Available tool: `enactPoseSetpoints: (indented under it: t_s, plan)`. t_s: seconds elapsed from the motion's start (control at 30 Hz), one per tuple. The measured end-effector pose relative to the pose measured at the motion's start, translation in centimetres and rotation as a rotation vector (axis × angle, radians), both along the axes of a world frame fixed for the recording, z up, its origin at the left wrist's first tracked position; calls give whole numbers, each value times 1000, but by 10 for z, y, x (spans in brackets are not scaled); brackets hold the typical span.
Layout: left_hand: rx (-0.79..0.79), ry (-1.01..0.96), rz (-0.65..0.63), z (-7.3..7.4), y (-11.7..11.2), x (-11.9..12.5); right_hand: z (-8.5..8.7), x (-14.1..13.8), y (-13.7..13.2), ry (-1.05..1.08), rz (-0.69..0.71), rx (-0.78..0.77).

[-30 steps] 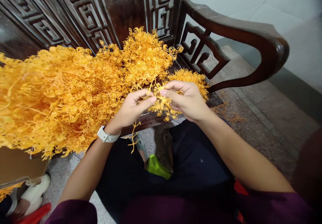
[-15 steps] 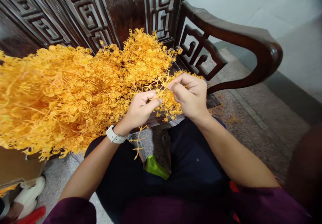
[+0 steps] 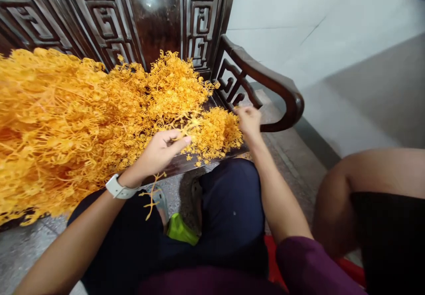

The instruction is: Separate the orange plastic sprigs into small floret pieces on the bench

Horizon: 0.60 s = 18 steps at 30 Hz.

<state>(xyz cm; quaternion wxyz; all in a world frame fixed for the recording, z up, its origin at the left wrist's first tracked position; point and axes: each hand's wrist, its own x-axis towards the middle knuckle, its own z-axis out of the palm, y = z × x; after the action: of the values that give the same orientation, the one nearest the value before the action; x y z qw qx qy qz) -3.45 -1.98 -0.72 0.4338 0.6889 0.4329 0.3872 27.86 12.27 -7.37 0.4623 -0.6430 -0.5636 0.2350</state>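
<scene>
My left hand (image 3: 161, 151) pinches a yellow plastic flower sprig (image 3: 191, 124) between thumb and fingers. Its lower stem (image 3: 152, 196) hangs below my wrist, over my leg. Off to the right, my right hand (image 3: 248, 120) is closed in a pinch beside the bench arm. Blur hides what its fingertips hold, if anything. A small heap of yellow pieces (image 3: 215, 133) lies on the seat between my hands. Behind and left of my left hand spreads a large pile of yellow sprigs (image 3: 66, 122).
The dark carved bench back (image 3: 156, 25) stands behind the pile, and its curved arm (image 3: 265, 67) closes the right side. Another person's bare leg (image 3: 345, 197) is close on my right. A bright green object (image 3: 182, 229) shows between my legs.
My right hand has moved away from the sprig, rightward to the bench arm. My left hand still holds the sprig. The view has turned right, bringing another person's leg into sight.
</scene>
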Motion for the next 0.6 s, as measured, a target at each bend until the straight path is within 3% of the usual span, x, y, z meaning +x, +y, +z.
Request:
enactPoseSetpoints:
  t_s: [0.13,0.33,0.5,0.6]
  plan:
    - [-17,-30,101,-2,15,2,-22,-8,-3,-181,109,-79]
    - [-55,-26,66,-2,13,8,-20,-14,-4,-369,227,-118]
    - [-41,80,38,-12,12,5,-22,-15,-3,-412,251,-37]
    - [-47,87,45,-13,13,3,-23,-10,2,-469,241,-66]
